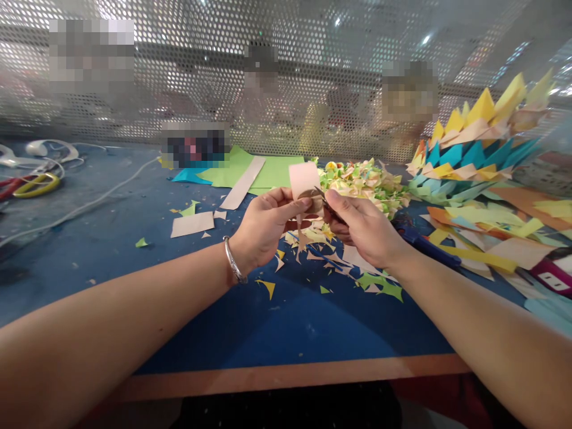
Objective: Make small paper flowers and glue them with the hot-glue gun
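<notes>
Between the thumb and fingers of my left hand (268, 223) is a pale pink piece of paper (304, 177), its upper part standing above the fingertips. My right hand (364, 226) grips a pair of scissors (322, 199), with the blades pointing left against the paper; most of the handles are hidden in the fingers. Small paper offcuts (308, 238) lie below both hands. Just behind my right hand rises a heap of cut green, pink and yellow paper pieces (361, 179).
Green paper sheets (272, 170) and a pink strip (245, 182) lie at the back. Folded-paper rings in yellow, blue and pink (473, 143) are stacked at right, near loose scraps (504, 232). Yellow-handled scissors (38, 185) and a white cable (98, 193) are at left. Perforated metal (179, 77) screens the far side.
</notes>
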`<state>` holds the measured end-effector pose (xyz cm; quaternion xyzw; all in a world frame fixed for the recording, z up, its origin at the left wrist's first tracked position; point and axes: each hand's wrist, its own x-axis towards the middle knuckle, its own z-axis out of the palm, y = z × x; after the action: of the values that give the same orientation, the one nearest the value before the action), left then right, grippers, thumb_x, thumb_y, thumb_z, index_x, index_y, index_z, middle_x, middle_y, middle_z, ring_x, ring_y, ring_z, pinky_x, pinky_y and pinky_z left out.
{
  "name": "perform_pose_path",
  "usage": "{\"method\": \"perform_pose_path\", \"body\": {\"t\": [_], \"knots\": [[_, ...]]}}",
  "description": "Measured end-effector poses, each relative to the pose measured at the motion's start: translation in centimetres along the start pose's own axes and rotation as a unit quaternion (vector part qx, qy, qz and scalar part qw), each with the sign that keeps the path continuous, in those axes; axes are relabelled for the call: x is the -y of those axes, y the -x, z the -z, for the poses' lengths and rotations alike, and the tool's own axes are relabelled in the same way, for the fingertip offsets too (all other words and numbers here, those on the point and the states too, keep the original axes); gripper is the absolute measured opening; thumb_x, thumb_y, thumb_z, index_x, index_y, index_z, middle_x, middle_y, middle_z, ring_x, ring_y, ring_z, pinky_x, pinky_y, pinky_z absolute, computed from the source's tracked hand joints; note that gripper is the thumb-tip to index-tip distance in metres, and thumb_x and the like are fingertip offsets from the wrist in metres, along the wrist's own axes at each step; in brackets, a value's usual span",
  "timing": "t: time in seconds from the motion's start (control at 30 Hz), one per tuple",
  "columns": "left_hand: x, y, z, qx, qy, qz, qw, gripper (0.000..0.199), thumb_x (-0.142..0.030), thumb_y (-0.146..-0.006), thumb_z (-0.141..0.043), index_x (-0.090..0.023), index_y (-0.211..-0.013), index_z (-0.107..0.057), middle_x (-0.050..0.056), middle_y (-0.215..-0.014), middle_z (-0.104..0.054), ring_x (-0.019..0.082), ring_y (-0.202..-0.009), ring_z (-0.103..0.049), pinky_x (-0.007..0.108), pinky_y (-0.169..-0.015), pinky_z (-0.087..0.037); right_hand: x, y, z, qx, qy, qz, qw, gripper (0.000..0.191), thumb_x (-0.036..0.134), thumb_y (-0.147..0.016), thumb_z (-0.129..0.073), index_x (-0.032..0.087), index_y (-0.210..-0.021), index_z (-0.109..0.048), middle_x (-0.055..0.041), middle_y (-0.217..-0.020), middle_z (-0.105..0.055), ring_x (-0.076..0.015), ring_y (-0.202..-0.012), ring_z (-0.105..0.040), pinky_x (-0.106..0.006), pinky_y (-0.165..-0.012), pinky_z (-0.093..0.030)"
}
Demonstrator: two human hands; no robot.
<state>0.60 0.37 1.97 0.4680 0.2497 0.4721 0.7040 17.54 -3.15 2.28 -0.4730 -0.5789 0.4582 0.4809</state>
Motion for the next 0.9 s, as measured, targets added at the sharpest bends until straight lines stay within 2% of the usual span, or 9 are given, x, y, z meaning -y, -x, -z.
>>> {"method": "perform_pose_path", "body": {"t": [0.13,0.3,0.7,0.9], "knots": [[-0.01,0.16,-0.11,0.001,-0.01,0.009,1.0,0.014,-0.012,-0.08,-0.072,-0.015,-0.075,-0.059,0.002,-0.081,-0.072,0.013,-0.078,-0.068,0.026,-0.074,-0.051,0.0,0.06,0.0,0.005,0.003,0.01,1.0,0.052,0.067,-0.084,-0.062,0.02,-0.066,-0.05,0.0092,-0.051,-0.025,-0.006,-0.044,-0.017,-0.028,-0.042,-0.011],[-0.1,0.16,-0.23,0.004,-0.04,0.021,0.999,0.008,-0.016,-0.082,-0.07,-0.014,-0.08,-0.062,0.003,-0.084,-0.07,0.011,-0.077,-0.067,0.025,-0.074,-0.05,-0.02,0.06,-0.06,-0.003,0.007,0.022,1.0,0.053,0.068,-0.082,-0.063,0.02,-0.064,-0.05,0.0091,-0.051,-0.026,-0.0061,-0.043,-0.017,-0.028,-0.041,-0.012],[-0.13,0.09,-0.16,0.014,-0.028,0.044,0.999,0.01,-0.017,-0.081,-0.068,-0.015,-0.075,-0.061,0.002,-0.081,-0.069,0.014,-0.079,-0.067,0.029,-0.078,-0.052,0.22,-0.02,0.03,-0.001,0.031,0.026,0.999,0.055,0.069,-0.083,-0.062,0.019,-0.062,-0.051,0.0086,-0.051,-0.028,-0.005,-0.043,-0.02,-0.028,-0.041,-0.012],[-0.16,-0.06,-0.18,0.024,-0.024,0.043,0.999,0.01,-0.016,-0.083,-0.066,-0.014,-0.075,-0.062,0.002,-0.079,-0.068,0.013,-0.077,-0.066,0.028,-0.075,-0.052,0.13,-0.09,0.28,0.003,0.053,0.027,0.998,0.055,0.068,-0.086,-0.059,0.019,-0.063,-0.051,0.0085,-0.052,-0.027,-0.0049,-0.043,-0.019,-0.028,-0.041,-0.011]]}}
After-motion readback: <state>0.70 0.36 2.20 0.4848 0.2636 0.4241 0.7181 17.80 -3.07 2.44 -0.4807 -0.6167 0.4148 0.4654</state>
